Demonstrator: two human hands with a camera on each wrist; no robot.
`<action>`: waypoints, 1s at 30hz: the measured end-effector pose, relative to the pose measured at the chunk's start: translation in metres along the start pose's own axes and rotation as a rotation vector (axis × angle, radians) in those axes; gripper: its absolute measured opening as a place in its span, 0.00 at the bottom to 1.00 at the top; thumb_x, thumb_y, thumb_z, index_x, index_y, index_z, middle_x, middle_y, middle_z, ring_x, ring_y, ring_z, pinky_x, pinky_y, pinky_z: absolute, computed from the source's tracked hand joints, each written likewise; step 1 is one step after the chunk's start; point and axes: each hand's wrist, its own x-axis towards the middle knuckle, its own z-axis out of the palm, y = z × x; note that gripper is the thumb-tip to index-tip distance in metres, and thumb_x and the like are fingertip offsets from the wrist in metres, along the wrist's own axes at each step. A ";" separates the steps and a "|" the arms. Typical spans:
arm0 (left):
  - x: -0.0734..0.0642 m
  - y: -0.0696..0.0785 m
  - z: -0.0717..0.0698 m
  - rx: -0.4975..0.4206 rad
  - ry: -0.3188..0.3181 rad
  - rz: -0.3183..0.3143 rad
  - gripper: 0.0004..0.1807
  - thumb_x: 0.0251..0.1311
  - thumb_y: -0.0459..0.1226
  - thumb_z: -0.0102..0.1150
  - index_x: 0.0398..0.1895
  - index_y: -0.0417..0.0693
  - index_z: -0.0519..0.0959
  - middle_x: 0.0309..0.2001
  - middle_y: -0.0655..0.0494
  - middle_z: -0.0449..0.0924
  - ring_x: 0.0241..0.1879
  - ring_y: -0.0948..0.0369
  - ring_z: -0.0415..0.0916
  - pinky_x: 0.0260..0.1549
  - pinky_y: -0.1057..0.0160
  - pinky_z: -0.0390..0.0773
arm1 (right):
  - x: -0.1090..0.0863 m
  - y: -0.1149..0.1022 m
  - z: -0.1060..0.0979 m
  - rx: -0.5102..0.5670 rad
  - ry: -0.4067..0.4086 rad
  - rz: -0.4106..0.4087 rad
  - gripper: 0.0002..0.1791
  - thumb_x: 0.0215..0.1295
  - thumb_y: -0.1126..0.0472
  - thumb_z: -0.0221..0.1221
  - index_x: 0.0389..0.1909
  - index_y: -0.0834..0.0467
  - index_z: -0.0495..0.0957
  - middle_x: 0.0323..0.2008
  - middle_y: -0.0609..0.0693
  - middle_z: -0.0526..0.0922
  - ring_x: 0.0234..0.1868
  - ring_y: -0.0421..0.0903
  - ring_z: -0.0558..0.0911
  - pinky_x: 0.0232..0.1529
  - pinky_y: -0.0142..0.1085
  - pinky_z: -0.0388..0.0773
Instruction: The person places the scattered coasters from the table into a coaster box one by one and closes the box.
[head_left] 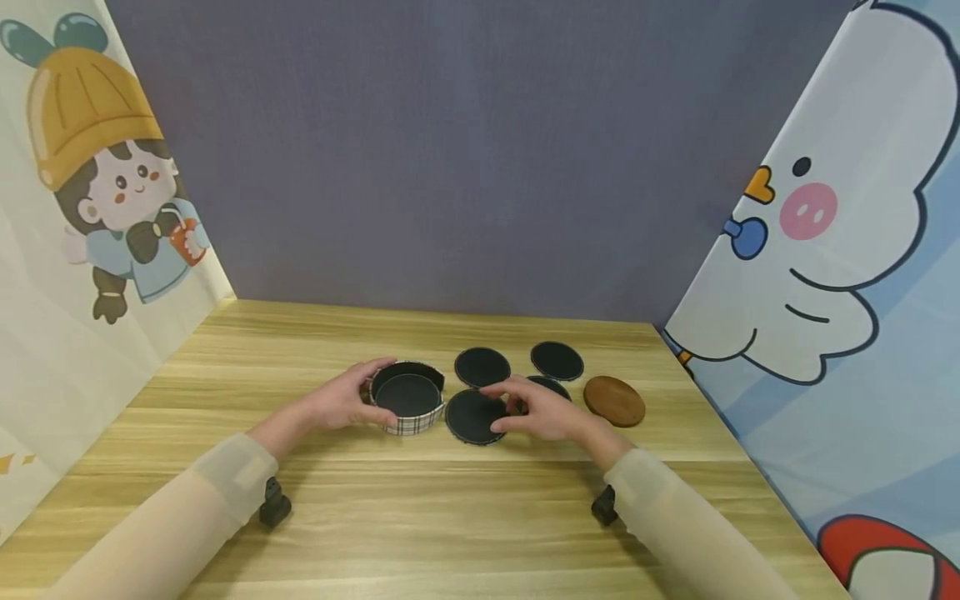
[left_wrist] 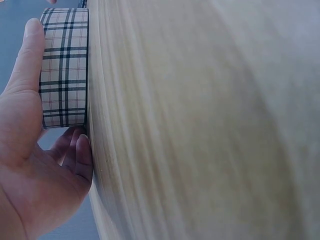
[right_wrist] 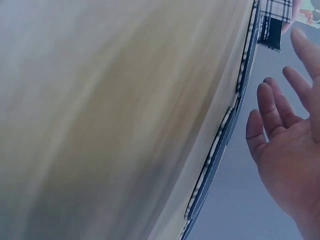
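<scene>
My left hand (head_left: 348, 400) holds a round coaster holder (head_left: 417, 424) with a black inside and plaid outer wall, standing on the table. The thumb lies along the plaid wall (left_wrist: 64, 70) in the left wrist view, and the other fingers reach round the far side. A notch opens in the holder's right side. Over the right edge of a flat black round coaster (head_left: 468, 419) hovers my right hand (head_left: 546, 411), fingers loosely bent and apart from it in the right wrist view. Another coaster (head_left: 551, 385) lies partly hidden behind that hand.
Two more black coasters lie farther back, one at the left (head_left: 482, 367) and one at the right (head_left: 557, 361). A brown wooden disc (head_left: 615, 401) sits right of my right hand. A grey partition (head_left: 450, 167) borders the wooden table (head_left: 420, 517) at the back.
</scene>
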 end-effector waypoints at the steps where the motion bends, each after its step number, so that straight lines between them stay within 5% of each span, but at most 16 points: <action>1: 0.000 0.000 0.000 -0.004 0.000 0.001 0.65 0.57 0.45 0.86 0.89 0.40 0.51 0.76 0.24 0.61 0.70 0.34 0.76 0.65 0.45 0.82 | 0.000 0.001 0.000 -0.009 -0.003 -0.001 0.34 0.76 0.47 0.69 0.79 0.50 0.75 0.52 0.55 0.79 0.40 0.45 0.74 0.42 0.36 0.73; 4: 0.001 0.000 0.000 -0.004 0.001 0.002 0.65 0.57 0.45 0.86 0.89 0.39 0.51 0.76 0.23 0.61 0.70 0.34 0.76 0.65 0.44 0.82 | -0.001 0.003 -0.002 -0.062 -0.006 -0.010 0.33 0.76 0.46 0.70 0.78 0.49 0.76 0.56 0.54 0.80 0.45 0.47 0.75 0.46 0.39 0.73; 11: -0.001 0.001 -0.001 0.024 0.008 -0.004 0.65 0.57 0.46 0.86 0.89 0.40 0.51 0.76 0.23 0.59 0.70 0.34 0.76 0.68 0.39 0.79 | -0.001 0.004 -0.002 -0.139 -0.035 0.013 0.30 0.76 0.46 0.69 0.76 0.43 0.79 0.76 0.53 0.74 0.77 0.61 0.67 0.74 0.63 0.69; 30: 0.002 -0.003 -0.001 0.006 -0.012 0.015 0.65 0.58 0.46 0.85 0.89 0.40 0.51 0.74 0.25 0.65 0.69 0.36 0.77 0.64 0.46 0.82 | -0.001 0.003 0.002 -0.174 -0.075 0.077 0.26 0.74 0.46 0.71 0.71 0.41 0.84 0.78 0.54 0.71 0.76 0.61 0.67 0.77 0.70 0.60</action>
